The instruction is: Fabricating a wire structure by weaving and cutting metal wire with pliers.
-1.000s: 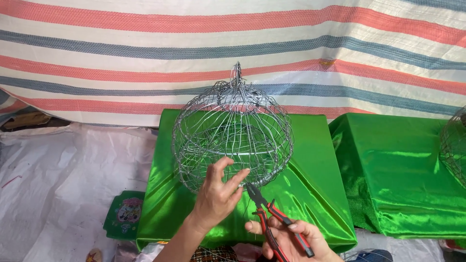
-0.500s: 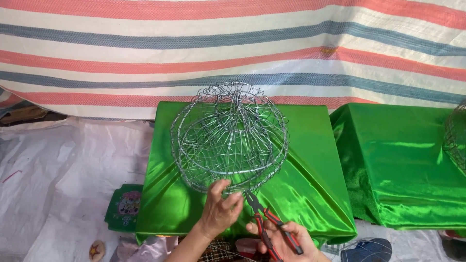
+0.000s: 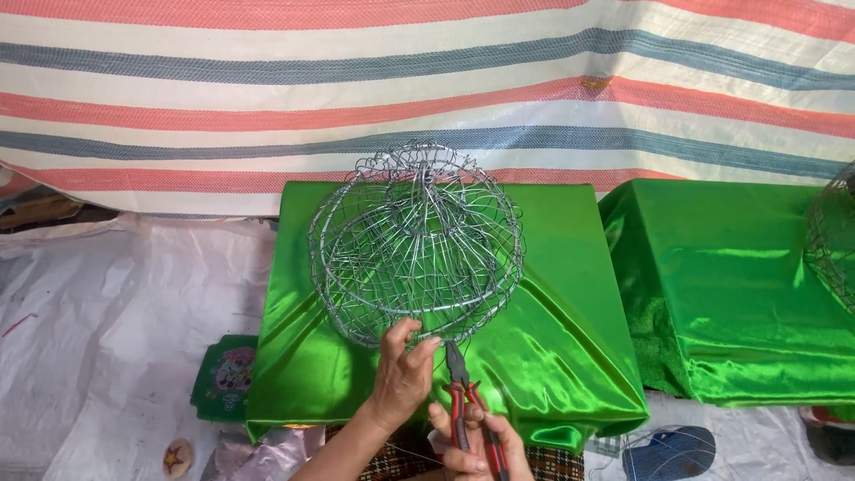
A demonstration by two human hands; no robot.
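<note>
Left hand (image 3: 403,374) fingers pinch wire cage (image 3: 416,240) rim; right hand (image 3: 472,445) grips pliers (image 3: 461,396), tips seemingly touching rim.

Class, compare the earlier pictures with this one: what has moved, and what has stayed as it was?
The wire cage has tipped from standing upright, pointed top up, to lying over with its round opening toward the camera. The left hand still grips its lower rim; the right hand still holds the red-handled pliers at the rim. The green cloth stayed put.
</note>
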